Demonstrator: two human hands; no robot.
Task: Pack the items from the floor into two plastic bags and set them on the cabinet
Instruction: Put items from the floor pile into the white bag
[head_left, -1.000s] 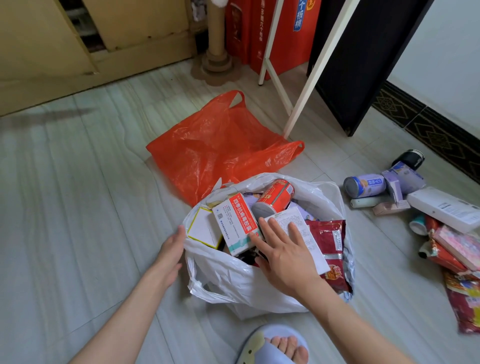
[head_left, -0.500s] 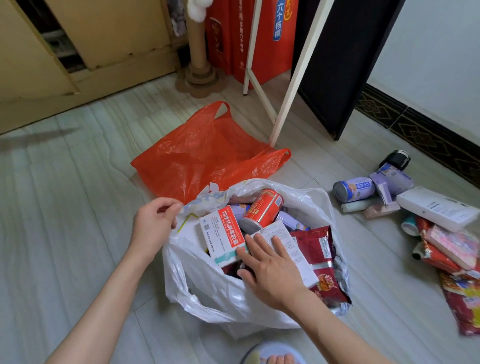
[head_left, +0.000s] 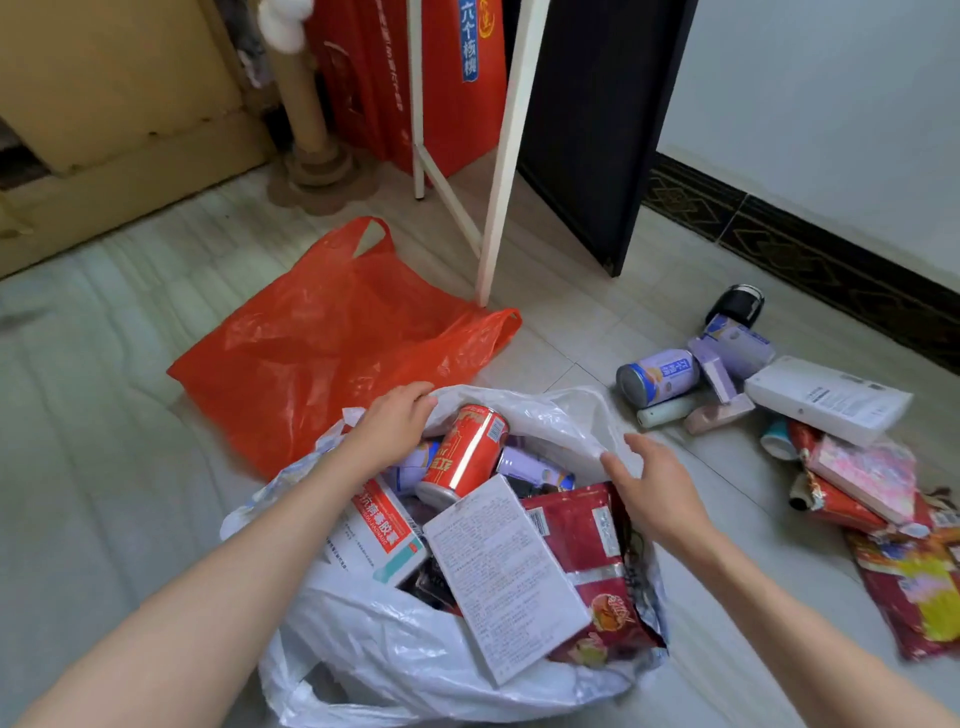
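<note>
A white plastic bag (head_left: 415, 660) lies open on the floor, filled with a red can (head_left: 462, 457), white boxes (head_left: 504, 571), a red snack pouch (head_left: 587, 540) and purple cans. My left hand (head_left: 395, 426) grips the bag's far rim beside the red can. Spread above the bag's right rim is my right hand (head_left: 654, 488), fingers apart, holding nothing. An empty orange plastic bag (head_left: 332, 343) lies flat just behind. Loose items sit on the floor at the right: a purple can (head_left: 657, 376), a white box (head_left: 826, 397), a pink packet (head_left: 862, 478) and red snack packs (head_left: 914, 587).
A white frame leg (head_left: 498, 171) stands behind the orange bag, next to a black panel (head_left: 597, 130) and red gift bags (head_left: 410, 78). A cardboard post (head_left: 306, 130) and a tan wooden cabinet (head_left: 119, 104) are at the back left.
My left hand moved from the bag's left side to its far rim and took hold. My right hand lifted off the white box and shifted right. The view came closer.
</note>
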